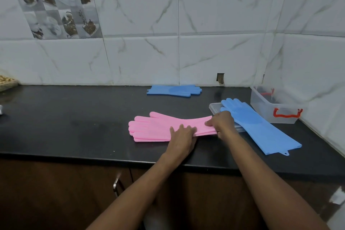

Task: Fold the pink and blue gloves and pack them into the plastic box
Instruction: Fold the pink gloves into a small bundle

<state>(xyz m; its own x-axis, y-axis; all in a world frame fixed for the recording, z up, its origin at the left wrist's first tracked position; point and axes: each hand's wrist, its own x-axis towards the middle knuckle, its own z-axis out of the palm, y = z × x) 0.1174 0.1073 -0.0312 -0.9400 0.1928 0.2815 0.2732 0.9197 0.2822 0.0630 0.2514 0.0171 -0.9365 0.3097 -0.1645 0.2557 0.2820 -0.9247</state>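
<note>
Head view had the left hand [182,133] lying flat, fingers straight, pressing the middle of the pink gloves [155,127], while the right hand [222,122] pinched their cuff end just above the black counter [74,123]. A clean fold probably called for using the left palm as the crease line and carrying the cuff over toward the fingertips (silicone likely springs back, so press it down). Just right, a blue glove [261,129] lay across the clear lid [214,108] beside the open plastic box [261,102], partly in the path. A second blue glove [173,90] lay by the wall.
</note>
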